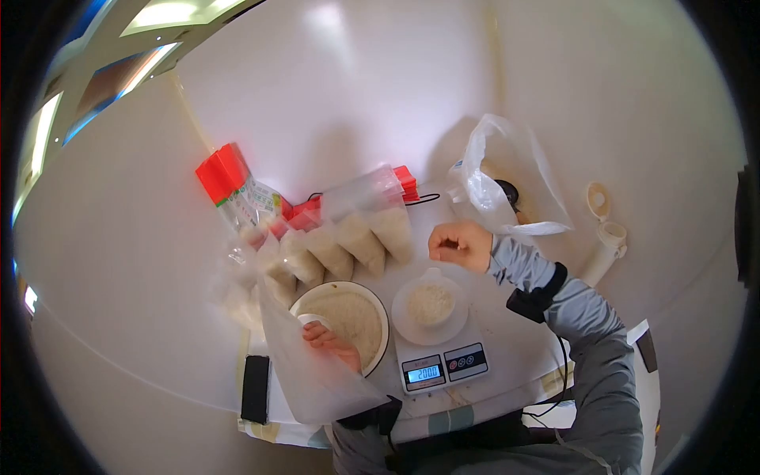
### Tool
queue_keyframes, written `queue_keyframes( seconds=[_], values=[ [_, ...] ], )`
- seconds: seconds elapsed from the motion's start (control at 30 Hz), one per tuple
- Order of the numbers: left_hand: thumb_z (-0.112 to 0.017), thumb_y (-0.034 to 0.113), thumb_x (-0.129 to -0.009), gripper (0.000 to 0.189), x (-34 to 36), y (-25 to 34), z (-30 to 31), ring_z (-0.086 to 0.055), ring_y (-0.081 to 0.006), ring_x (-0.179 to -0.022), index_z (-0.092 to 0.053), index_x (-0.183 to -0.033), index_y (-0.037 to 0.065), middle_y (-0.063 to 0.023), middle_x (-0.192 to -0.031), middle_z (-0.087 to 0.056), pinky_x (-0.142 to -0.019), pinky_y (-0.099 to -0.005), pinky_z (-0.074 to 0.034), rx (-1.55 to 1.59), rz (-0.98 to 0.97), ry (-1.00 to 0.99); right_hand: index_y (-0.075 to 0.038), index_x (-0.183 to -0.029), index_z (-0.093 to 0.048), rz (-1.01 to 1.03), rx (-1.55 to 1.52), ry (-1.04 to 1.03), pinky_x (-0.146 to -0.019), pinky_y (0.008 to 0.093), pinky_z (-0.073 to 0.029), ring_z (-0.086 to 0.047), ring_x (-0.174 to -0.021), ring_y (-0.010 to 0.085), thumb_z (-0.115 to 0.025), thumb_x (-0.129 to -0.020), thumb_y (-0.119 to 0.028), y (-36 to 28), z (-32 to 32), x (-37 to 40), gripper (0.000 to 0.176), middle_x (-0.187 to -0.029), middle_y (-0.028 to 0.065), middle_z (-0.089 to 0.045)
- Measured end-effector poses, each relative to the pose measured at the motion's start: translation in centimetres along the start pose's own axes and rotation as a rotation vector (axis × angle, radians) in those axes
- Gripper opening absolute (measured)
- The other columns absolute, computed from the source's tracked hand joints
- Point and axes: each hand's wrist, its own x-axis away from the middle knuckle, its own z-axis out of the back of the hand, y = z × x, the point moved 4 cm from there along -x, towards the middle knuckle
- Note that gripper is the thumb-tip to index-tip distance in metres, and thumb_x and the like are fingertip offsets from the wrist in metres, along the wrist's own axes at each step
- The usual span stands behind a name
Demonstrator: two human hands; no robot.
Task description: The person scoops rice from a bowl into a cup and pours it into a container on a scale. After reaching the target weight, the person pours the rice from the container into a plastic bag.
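My right hand (462, 246) is closed in a loose fist just above the far edge of a white kitchen scale (427, 380). What it holds, if anything, is hidden by the fingers. On the scale stands a white bowl (454, 329) of rice (431, 304), and the lit display reads 200.0. My left hand (331, 343) has its fingers curled at a translucent plastic bag (305, 388), whose film partly covers the hand and wrist. Beside those fingertips, a white rim shows over a large round basin (386, 333) of rice (352, 317).
Several filled clear bags (360, 241) stand in a row behind the basin. A red-and-white printed package (229, 186) leans at the back left. Back right is a white plastic carrier bag (487, 190); an open-lidded white bottle (609, 241) lies further right. A black flat object (255, 388) sits at the left edge.
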Motion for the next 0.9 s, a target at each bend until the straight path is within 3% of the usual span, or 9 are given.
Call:
queue_keyframes(
  seconds=[0.03,0.13,0.27,0.37,0.43,0.57,0.63,0.77,0.9],
  values=[
    [-0.045,0.021,-0.09,0.024,0.0,0.1,0.0,-0.058,-0.0125,-0.083,-0.047,-0.107,0.005,-0.0033,-0.097,-0.058,-0.076,-0.0244,-0.048,-0.032,-0.048,0.018,-0.004,-0.081,-0.057,0.123,0.091,-0.022,-0.057,0.0276,-0.044,-0.057,-0.063,0.0128,-0.065,-0.076,-0.014,-1.4,-0.3,0.3,0.014,-0.067,0.0077,-0.059],
    [-0.045,0.021,-0.09,0.024,0.2,1.1,0.8,-0.058,-0.0135,-0.083,-0.048,-0.107,0.005,-0.0038,-0.097,-0.059,-0.075,-0.0251,-0.048,-0.059,-0.065,0.03,-0.003,-0.079,-0.058,0.038,0.252,-0.237,-0.058,0.0238,-0.044,-0.053,-0.064,0.0071,-0.062,-0.079,-0.009,-3.4,-2.1,1.4,0.007,-0.073,0.0036,-0.06],
    [-0.046,0.021,-0.09,0.024,0.5,2.6,3.1,-0.059,-0.0145,-0.082,-0.049,-0.106,0.005,-0.0041,-0.094,-0.06,-0.073,-0.0255,-0.048,-0.005,-0.116,0.037,-0.006,-0.08,-0.061,0.059,0.255,-0.33,-0.053,0.0271,-0.045,-0.057,-0.058,0.0125,-0.063,-0.076,-0.011,-2.7,-2.7,1.6,0.007,-0.07,0.0058,-0.062],
    [-0.046,0.021,-0.09,0.024,-0.1,0.7,0.7,-0.059,-0.0148,-0.081,-0.049,-0.107,0.005,-0.0043,-0.094,-0.06,-0.073,-0.0257,-0.049,-0.058,-0.088,0.06,-0.003,-0.086,-0.062,0.055,0.036,-0.213,-0.057,0.023,-0.045,-0.054,-0.061,0.0089,-0.059,-0.079,-0.007,-0.4,-1.1,0.4,0.009,-0.075,0.0042,-0.061],
    [-0.046,0.021,-0.09,0.024,0.0,1.1,1.0,-0.059,-0.0149,-0.081,-0.048,-0.107,0.004,-0.0045,-0.094,-0.06,-0.073,-0.0257,-0.049,-0.068,-0.081,0.058,-0.003,-0.09,-0.063,-0.379,-0.056,-0.12,-0.057,0.0225,-0.046,-0.054,-0.062,0.0093,-0.054,-0.081,-0.006,2.5,0.8,-0.7,0.013,-0.075,0.0043,-0.061],
    [-0.046,0.021,-0.089,0.025,0.2,1.4,1.4,-0.058,-0.0148,-0.083,-0.048,-0.108,0.004,-0.005,-0.095,-0.059,-0.074,-0.0262,-0.048,-0.073,-0.018,0.029,-0.002,-0.093,-0.063,-0.359,0.239,0.032,-0.061,0.0289,-0.048,-0.058,-0.064,0.0178,-0.051,-0.079,-0.005,9.7,2.5,-3.7,0.019,-0.078,0.0068,-0.063],
    [-0.045,0.02,-0.089,0.024,0.1,0.8,1.0,-0.059,-0.0145,-0.083,-0.049,-0.107,0.004,-0.004,-0.095,-0.06,-0.076,-0.0258,-0.048,-0.077,-0.051,0.038,-0.007,-0.102,-0.063,-0.34,1.086,-0.266,-0.079,0.0347,-0.049,-0.061,-0.091,0.0244,-0.053,-0.075,-0.007,11.4,2.0,-5.0,0.03,-0.1,0.0124,-0.064],
    [-0.044,0.02,-0.09,0.024,-0.1,0.9,1.1,-0.059,-0.0138,-0.085,-0.05,-0.106,0.005,-0.003,-0.096,-0.061,-0.08,-0.0266,-0.048,-0.09,-0.064,0.022,-0.008,-0.109,-0.06,-0.403,0.987,-0.276,-0.088,0.0384,-0.045,-0.056,-0.101,0.0308,-0.055,-0.07,-0.006,17.5,0.5,-5.7,0.039,-0.112,0.0145,-0.058],
    [-0.042,0.021,-0.091,0.024,-0.2,0.8,1.0,-0.059,-0.0132,-0.087,-0.049,-0.107,0.005,-0.0027,-0.099,-0.06,-0.081,-0.0278,-0.047,-0.077,-0.044,0.007,-0.004,-0.121,-0.049,-0.203,0.768,-0.381,-0.094,0.0362,-0.04,-0.047,-0.113,0.0329,-0.056,-0.066,-0.004,20.1,-1.2,-6.4,0.056,-0.125,0.0169,-0.046]
  ],
)
